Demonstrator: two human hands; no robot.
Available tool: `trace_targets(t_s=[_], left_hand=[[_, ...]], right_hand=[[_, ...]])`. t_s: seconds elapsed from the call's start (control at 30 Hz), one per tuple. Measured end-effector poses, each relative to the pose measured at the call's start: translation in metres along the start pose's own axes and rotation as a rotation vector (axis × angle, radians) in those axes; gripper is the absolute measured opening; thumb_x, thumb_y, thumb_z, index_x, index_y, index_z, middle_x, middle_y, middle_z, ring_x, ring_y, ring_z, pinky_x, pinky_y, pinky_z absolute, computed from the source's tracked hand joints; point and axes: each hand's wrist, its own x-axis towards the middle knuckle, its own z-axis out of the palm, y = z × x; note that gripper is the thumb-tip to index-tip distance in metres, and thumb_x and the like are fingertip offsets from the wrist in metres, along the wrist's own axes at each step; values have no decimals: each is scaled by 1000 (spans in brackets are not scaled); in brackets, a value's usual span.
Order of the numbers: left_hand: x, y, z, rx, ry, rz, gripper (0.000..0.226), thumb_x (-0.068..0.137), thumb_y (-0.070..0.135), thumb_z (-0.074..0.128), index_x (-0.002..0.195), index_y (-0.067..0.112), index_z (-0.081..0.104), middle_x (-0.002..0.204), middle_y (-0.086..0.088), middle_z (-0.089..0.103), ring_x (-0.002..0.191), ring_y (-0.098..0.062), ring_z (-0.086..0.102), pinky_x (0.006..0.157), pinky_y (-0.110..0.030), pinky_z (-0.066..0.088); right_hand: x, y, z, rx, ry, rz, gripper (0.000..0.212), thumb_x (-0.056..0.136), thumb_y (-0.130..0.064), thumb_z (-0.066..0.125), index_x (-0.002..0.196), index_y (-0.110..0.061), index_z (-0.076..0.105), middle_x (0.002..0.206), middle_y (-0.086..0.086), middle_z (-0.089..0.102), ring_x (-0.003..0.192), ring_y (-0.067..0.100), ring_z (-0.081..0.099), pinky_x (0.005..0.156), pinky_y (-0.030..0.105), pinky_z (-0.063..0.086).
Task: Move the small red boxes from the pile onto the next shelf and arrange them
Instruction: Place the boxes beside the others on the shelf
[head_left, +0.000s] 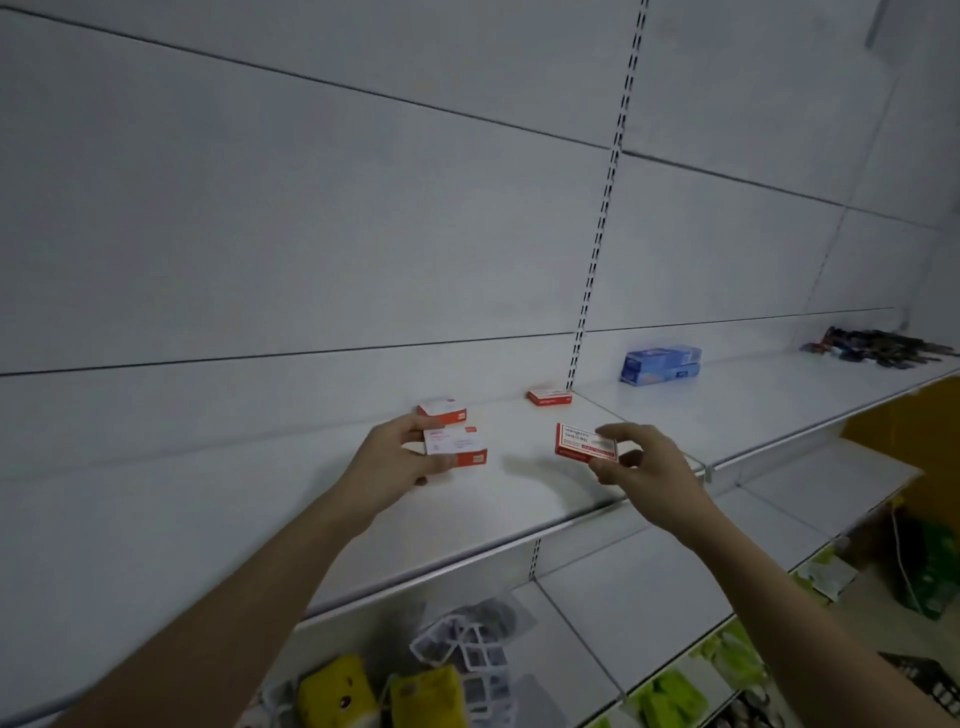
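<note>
Print on the red box (586, 442) in the right hand (641, 470) is too small to read. Beyond that hand, the dark heap (883, 347) blurs. Below both hands, yellow items (382, 693) are cropped by the bottom edge.

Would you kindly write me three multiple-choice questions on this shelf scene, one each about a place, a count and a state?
1. Where does the blue box sit?
A. on the shelf section right of the slotted upright
B. in the left hand
C. on the lowest shelf

2. How many small red boxes show?
A. two
B. four
C. six

3. What is the right hand doing?
A. resting flat and empty
B. holding a red box in its fingers
C. gripping the blue box

Answers: 1 A, it stands past the upright. 2 B, two in hands, two on the shelf. 3 B, fingers pinch it above the shelf.
</note>
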Motion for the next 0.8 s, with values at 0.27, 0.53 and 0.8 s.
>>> trace_targets(t_s=[0.27, 0.53, 0.8], left_hand=[[49, -2, 33, 84, 167, -20, 36, 80, 8, 75, 112, 18, 62, 105, 9, 67, 78, 1, 65, 62, -12, 49], [71, -15, 36, 151, 425, -80, 38, 83, 10, 73, 118, 15, 60, 113, -2, 66, 93, -10, 64, 67, -13, 45], [74, -38, 18, 434, 683, -199, 46, 85, 11, 70, 129, 8, 55, 127, -12, 60, 104, -20, 56, 89, -28, 41]], right_hand=[[111, 55, -1, -3, -163, -133, 40, 86, -18, 71, 124, -22, 58, 115, -3, 51, 78, 7, 67, 62, 13, 48], [208, 114, -25, -51, -196, -182, 41, 83, -18, 74, 122, -15, 61, 117, 6, 60, 94, 20, 62, 83, 28, 47], [267, 140, -12, -119, -218, -176, 42, 88, -17, 68, 127, -3, 59, 126, 17, 60, 111, 30, 58, 94, 31, 43]])
